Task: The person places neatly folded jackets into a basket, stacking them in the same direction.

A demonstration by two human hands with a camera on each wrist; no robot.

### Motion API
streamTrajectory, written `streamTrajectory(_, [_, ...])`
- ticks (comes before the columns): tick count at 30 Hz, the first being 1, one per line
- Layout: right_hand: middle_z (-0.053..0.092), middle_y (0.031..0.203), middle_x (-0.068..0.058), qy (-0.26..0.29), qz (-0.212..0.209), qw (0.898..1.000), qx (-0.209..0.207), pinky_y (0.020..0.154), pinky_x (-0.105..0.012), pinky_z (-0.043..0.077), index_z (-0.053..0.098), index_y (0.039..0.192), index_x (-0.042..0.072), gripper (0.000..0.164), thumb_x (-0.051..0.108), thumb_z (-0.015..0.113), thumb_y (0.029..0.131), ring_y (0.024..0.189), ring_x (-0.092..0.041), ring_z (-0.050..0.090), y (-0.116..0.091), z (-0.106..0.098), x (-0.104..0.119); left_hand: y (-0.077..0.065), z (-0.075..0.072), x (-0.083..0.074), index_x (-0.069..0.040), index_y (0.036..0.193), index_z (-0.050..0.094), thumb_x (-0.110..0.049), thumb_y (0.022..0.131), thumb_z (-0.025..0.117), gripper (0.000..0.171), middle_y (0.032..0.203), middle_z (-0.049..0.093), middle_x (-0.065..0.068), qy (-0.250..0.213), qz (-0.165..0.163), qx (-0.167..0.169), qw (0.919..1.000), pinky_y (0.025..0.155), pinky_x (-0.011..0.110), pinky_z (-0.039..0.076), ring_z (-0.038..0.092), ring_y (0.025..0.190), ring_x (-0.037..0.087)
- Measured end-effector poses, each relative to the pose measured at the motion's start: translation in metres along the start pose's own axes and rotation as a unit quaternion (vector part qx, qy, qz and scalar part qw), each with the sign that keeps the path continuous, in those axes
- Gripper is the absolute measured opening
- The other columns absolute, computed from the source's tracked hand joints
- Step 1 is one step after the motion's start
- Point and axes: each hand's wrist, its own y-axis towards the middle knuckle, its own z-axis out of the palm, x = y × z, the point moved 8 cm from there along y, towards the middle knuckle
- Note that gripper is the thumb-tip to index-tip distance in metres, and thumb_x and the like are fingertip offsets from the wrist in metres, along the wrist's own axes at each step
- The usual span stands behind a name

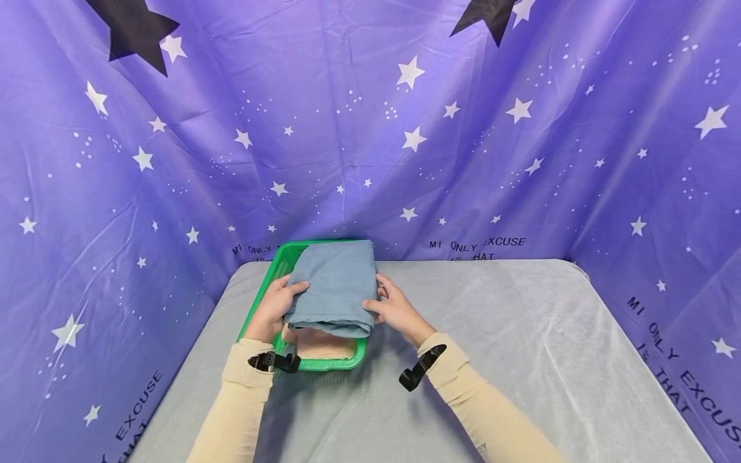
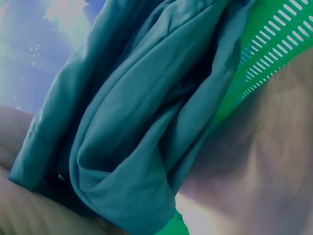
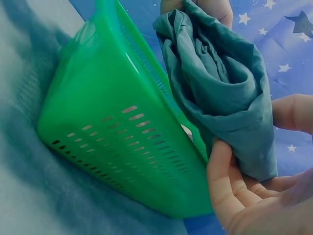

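A folded blue-grey cloth point(image 1: 332, 283) is held over the green plastic basket point(image 1: 263, 292) by both hands. My left hand point(image 1: 274, 307) grips its left edge, thumb on top. On the opposite edge my right hand point(image 1: 399, 308) pinches the cloth between thumb and fingers. In the right wrist view the folded layers of the cloth point(image 3: 220, 98) show end-on, beside the slotted wall of the basket point(image 3: 122, 132). Below the cloth, a pale pinkish folded fabric point(image 1: 324, 345) lies in the basket. Much of the basket's inside is hidden by the cloth.
A grey cloth-covered table point(image 1: 492, 360) carries the basket at its back left. Purple curtains point(image 1: 347, 128) with white stars hang behind and at both sides. Each wrist wears a black strap point(image 1: 425, 366) over a cream sleeve.
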Motion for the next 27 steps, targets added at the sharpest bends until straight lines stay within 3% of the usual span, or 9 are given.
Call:
streamTrajectory(5, [0.025,0.162,-0.035,0.002,-0.001,1.0,0.009,0.078,-0.036,0.06,0.019,0.163,0.005,0.084,0.013,0.068,0.095,0.122,-0.04,0.062,0.003,0.005,-0.003,0.0,-0.006,0.0,-0.003,0.152,0.045,-0.019,0.106,0.053,0.049,0.125,0.063,0.012,0.017,0.0,-0.006,0.9998,0.08,0.026,0.058,0.067,0.092,0.009])
streamTrajectory(12, [0.042,0.149,-0.03,-0.003,-0.003,1.0,0.02,0.079,-0.036,0.061,0.024,0.162,0.004,0.08,0.012,0.068,0.095,0.097,-0.022,0.067,0.003,0.009,-0.003,0.0,-0.011,-0.003,0.002,0.148,0.047,-0.018,0.106,0.053,0.046,0.111,0.065,0.004,0.031,0.003,-0.001,0.9995,0.078,0.025,0.056,0.066,0.089,0.008])
streamTrajectory(19, [0.039,0.149,-0.026,-0.009,0.009,0.999,0.031,0.082,-0.038,0.061,0.024,0.162,0.01,0.08,0.014,0.068,0.096,0.089,-0.019,0.068,0.0,0.012,-0.004,0.003,-0.014,-0.001,0.002,0.147,0.046,-0.018,0.106,0.052,0.046,0.105,0.065,0.0,0.034,-0.008,0.006,0.9994,0.078,0.026,0.057,0.066,0.087,0.009])
streamTrajectory(27, [0.034,0.156,-0.028,-0.027,0.003,0.999,0.035,0.083,-0.038,0.061,0.025,0.162,0.009,0.081,0.013,0.07,0.094,0.083,-0.02,0.069,-0.007,0.016,-0.002,0.005,-0.017,0.005,0.003,0.147,0.044,-0.02,0.108,0.05,0.046,0.1,0.063,-0.001,0.044,-0.02,0.029,0.9984,0.075,0.026,0.058,0.066,0.084,0.009])
